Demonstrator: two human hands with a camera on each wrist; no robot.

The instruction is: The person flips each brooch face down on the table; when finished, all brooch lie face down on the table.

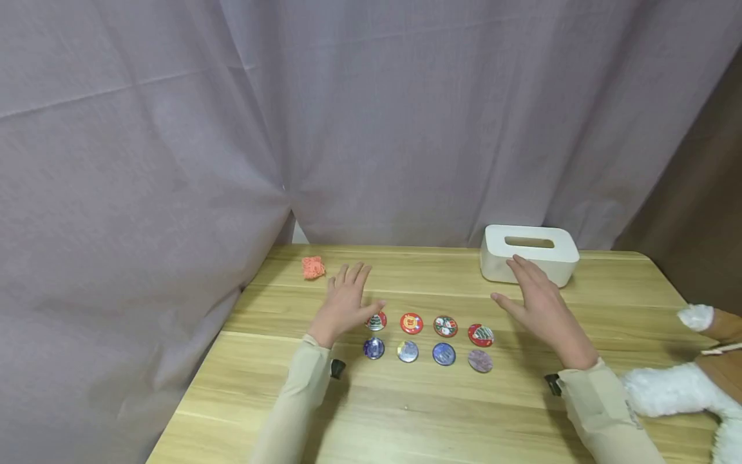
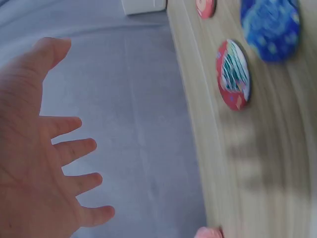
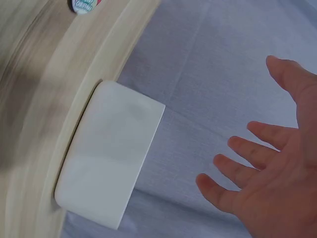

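Observation:
Several round button badges lie in two rows on the wooden table. In the back row are a red tree badge (image 1: 376, 321), a red and gold badge (image 1: 411, 323), a patterned badge (image 1: 446, 326) and another red tree badge (image 1: 481, 335). The front row holds dark blue (image 1: 373, 348), pale (image 1: 408, 351), blue (image 1: 444, 354) and mauve (image 1: 480, 361) badges. My left hand (image 1: 343, 308) hovers at the rows' left end, fingers spread, holding nothing; its thumb partly overlaps the tree badge in the head view. To the right, my right hand (image 1: 542, 309) is raised with straight fingers, also holding nothing.
A white tissue box (image 1: 530, 254) stands at the back right, behind the right hand. Back left lies a coral crocheted piece (image 1: 313, 267). A white and brown plush (image 1: 666, 390) occupies the right edge. Grey curtain (image 1: 371, 129) hangs behind the table (image 1: 406, 425).

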